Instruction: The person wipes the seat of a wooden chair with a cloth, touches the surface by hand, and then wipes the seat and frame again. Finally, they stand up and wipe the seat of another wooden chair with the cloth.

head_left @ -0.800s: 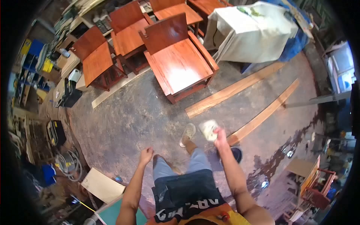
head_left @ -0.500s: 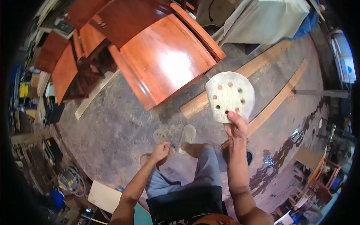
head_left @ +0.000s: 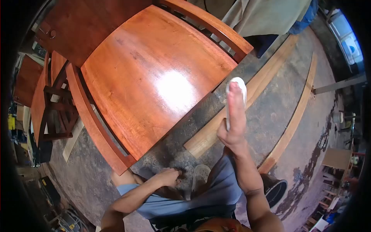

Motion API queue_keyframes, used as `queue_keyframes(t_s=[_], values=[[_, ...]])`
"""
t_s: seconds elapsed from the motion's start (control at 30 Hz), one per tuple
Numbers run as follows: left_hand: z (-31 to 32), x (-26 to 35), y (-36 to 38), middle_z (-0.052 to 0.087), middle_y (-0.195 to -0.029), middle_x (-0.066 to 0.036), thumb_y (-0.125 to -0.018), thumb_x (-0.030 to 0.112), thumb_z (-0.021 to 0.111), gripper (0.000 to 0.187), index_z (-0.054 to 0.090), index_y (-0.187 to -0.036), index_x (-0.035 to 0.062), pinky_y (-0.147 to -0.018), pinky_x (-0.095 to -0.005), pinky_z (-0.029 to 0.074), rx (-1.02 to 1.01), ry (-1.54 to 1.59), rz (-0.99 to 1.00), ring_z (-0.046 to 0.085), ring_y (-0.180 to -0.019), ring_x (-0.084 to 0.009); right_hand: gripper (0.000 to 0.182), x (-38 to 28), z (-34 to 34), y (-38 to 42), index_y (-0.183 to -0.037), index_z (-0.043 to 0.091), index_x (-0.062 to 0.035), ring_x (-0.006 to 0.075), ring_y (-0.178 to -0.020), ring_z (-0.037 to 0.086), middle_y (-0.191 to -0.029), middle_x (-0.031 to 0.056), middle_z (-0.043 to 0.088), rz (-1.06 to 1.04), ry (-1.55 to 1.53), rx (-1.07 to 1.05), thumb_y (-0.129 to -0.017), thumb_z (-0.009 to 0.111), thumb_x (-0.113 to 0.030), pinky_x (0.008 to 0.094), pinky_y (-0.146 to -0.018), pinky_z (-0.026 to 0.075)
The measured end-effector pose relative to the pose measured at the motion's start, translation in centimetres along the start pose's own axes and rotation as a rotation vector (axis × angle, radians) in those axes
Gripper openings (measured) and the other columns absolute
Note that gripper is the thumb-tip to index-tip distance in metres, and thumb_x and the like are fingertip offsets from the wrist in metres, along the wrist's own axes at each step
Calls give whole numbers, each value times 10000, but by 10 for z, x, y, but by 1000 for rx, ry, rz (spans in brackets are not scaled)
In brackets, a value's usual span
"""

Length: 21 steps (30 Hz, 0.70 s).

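My right hand [head_left: 235, 123] holds a pale round sanding disc [head_left: 241, 87], turned nearly edge-on, with the fingers laid along its face and the thumb lower down. It is in front of a glossy orange-brown wooden chair [head_left: 154, 81], a little to the right of the seat's front corner. Low in front of my legs, just below the chair's near edge, my left hand [head_left: 169, 178] is curled closed. What its fingers hold, if anything, is hidden. A bright patch of light shines on the seat.
Two long wooden boards, one wide [head_left: 247, 94] and one narrow [head_left: 295, 116], lie on the concrete floor at the right. A dark bucket [head_left: 276, 193] stands beside my right leg. More wooden chairs [head_left: 38, 104] are at the left. A pale cloth [head_left: 266, 17] drapes something behind.
I have come closer to the chair, which now fills more of the view. My right hand has turned the sanding disc from face-on to edge-on. My left hand stays low and curled.
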<state>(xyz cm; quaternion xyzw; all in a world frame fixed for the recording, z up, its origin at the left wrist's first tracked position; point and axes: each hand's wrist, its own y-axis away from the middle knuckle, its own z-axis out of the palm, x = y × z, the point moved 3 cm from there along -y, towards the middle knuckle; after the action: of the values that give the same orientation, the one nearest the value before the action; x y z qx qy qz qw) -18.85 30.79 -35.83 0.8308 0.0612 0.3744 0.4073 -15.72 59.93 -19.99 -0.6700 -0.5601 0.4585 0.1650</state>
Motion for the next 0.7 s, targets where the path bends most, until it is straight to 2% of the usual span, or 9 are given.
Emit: queue_keyframes(t_s=[0.1, 0.17, 0.33, 0.47, 0.5, 0.53, 0.6, 0.63, 0.7], values=[[-15, -28, -28, 692, -1081, -246, -873, 278, 642, 390, 670, -1183, 43, -905, -507, 520, 89, 57, 20, 656, -1038, -427, 728, -5, 17, -2, -1416, 500, 13, 387, -1434, 394, -1524, 210, 437, -75, 210, -37, -701, 613, 85, 520, -1191, 268], [-16, -42, -45, 677, -1109, -263, -882, 262, 645, 353, 691, -1145, 31, -936, -496, 508, 123, 114, 51, 638, -1073, -430, 714, 1, 24, 4, -1416, 499, 14, 379, -1443, 382, -1530, 206, 430, -53, 251, -105, -713, 609, 69, 523, -1189, 274], [-9, -49, -34, 673, -1161, -243, -930, 277, 609, 379, 656, -1212, 28, -975, -476, 485, 237, 117, 55, 627, -1116, -406, 672, -3, 59, 34, -1427, 486, 14, 364, -1454, 367, -1541, 195, 421, -58, 188, -143, -760, 566, 14, 523, -1195, 277], [-12, -62, 1, 666, -1198, -228, -933, 295, 602, 408, 642, -1241, 31, -970, -469, 488, 208, 69, -125, 623, -1135, -394, 625, 0, 70, 32, -1383, 508, 55, 362, -1446, 382, -1522, 219, 435, -224, 143, -90, -760, 531, 8, 525, -1198, 280], [-6, -71, 2, 682, -1177, -211, -924, 324, 602, 432, 645, -1243, 36, -977, -463, 486, 273, 42, -92, 631, -1129, -386, 654, 6, 62, 28, -1373, 508, 69, 372, -1438, 390, -1499, 234, 456, -188, 195, -109, -721, 547, 32, 527, -1195, 284], [-2, -83, 3, 682, -1179, -208, -921, 334, 601, 442, 644, -1244, 35, -981, -462, 485, 297, 45, -109, 631, -1132, -385, 732, 11, 55, 21, -1404, 468, 77, 385, -1444, 371, -1511, 252, 426, -80, 170, -104, -678, 561, 64, 529, -1197, 282], [1, -91, 11, 682, -1181, -204, -915, 355, 600, 463, 641, -1247, 34, -988, -462, 482, 342, 60, -146, 629, -1138, -382, 798, 18, 57, 15, -1425, 426, 96, 411, -1450, 343, -1533, 282, 368, -25, 284, -6, -640, 563, 85, 538, -1195, 282], [0, -95, 15, 679, -1185, -207, -914, 363, 599, 474, 635, -1251, 32, -990, -462, 481, 348, 65, -159, 628, -1137, -385, 810, 8, 66, 19, -1443, 391, 107, 427, -1460, 315, -1557, 294, 317, 69, 200, -6, -648, 549, 90, 546, -1197, 270], [-5, -88, 21, 673, -1194, -213, -911, 379, 596, 495, 625, -1259, 28, -995, -462, 480, 359, 77, -173, 626, -1137, -390, 768, -17, 82, 38, -1412, 415, 127, 445, -1436, 354, -1514, 317, 373, -78, 151, -3, -661, 564, 67, 542, -1177, 312]])
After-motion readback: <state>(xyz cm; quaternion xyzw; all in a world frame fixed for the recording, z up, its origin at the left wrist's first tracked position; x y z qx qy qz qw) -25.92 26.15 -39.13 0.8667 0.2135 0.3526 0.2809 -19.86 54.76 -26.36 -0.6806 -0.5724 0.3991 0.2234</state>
